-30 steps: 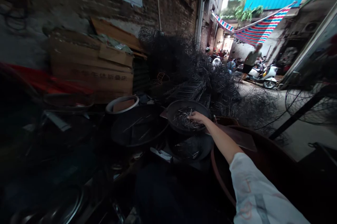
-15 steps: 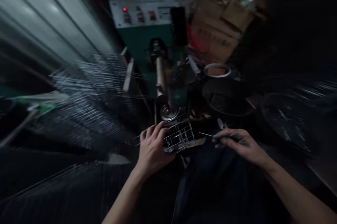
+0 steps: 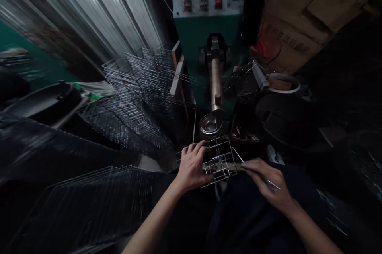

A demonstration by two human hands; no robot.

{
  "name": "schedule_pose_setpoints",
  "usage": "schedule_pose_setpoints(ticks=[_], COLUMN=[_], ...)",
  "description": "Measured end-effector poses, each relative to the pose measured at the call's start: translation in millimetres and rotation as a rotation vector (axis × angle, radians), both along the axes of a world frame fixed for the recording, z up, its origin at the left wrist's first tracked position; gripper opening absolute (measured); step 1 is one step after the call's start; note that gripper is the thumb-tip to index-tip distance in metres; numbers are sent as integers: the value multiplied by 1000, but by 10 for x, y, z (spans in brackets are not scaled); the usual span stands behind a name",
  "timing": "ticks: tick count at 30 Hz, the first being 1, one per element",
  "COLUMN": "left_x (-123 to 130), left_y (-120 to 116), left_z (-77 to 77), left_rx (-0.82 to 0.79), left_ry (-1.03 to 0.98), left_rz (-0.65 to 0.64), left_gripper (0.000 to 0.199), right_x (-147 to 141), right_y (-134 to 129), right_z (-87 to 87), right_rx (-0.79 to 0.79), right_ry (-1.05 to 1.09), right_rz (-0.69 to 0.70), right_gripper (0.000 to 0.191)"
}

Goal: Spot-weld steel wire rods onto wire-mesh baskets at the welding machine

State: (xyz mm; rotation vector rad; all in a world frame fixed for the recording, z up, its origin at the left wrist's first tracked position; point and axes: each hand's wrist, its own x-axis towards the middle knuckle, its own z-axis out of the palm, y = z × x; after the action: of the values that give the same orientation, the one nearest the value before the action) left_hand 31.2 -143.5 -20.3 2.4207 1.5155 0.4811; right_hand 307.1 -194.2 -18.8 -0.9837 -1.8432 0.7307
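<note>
Silvery wire, welded into an open grid with box-like sides, makes up the wire frame (image 3: 219,153) at the lower middle of the view, just below the round metal cup (image 3: 210,124) of the green machine (image 3: 192,31). The left hand (image 3: 191,166) has its grip clamped on the frame's left part, fingers over the top and thumb along the lower side. The right hand (image 3: 270,182) has its grip closed on a thin rod (image 3: 238,154), straight and bright; another shiny length shows against the palm.

A second ago the right hand was over a dark bowl of loose wires; now both hands are at the frame. Half a second ago the rod lay almost level; now it slants more steeply, its tip up and left, just beside the frame's right end. Whether they touch cannot be told.

The frame's visible long axis runs left to right, rising slightly rightward; its left end is partly hidden. Above the cup stands a smooth, bronze-coloured cylindrical arm (image 3: 217,81). Leftward, wire racks (image 3: 140,94) lean in a dense, ridged stack.
</note>
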Motion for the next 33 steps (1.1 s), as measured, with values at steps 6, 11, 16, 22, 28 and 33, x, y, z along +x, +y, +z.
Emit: schedule_pose_setpoints(ticks=[6, 11, 16, 22, 28, 33], left_x=[-29, -23, -108, -159, -177, -185], left_y=[58, 55, 63, 78, 66, 49], left_z=[-13, 11, 35, 31, -43, -104], left_rx=[-10, 2, -6, -3, 27, 70], left_ry=[5, -13, -25, 23, 52, 46], left_rz=[8, 13, 14, 2, 11, 12], left_gripper=[66, 65, 64, 65, 66, 64], right_x=[-15, -232, -352, -416, -441, -427], right_y=[62, 265, 204, 166, 166, 155], right_z=[-43, -309, -453, -520, -599, -644], right_rx=[-168, -14, 121, 71, 118, 157], right_ry=[0, -37, -81, -9, -17, -63], right_rz=[-50, -3, 5, -4, -27, -33], right_gripper=[22, 37, 52, 50, 52, 53])
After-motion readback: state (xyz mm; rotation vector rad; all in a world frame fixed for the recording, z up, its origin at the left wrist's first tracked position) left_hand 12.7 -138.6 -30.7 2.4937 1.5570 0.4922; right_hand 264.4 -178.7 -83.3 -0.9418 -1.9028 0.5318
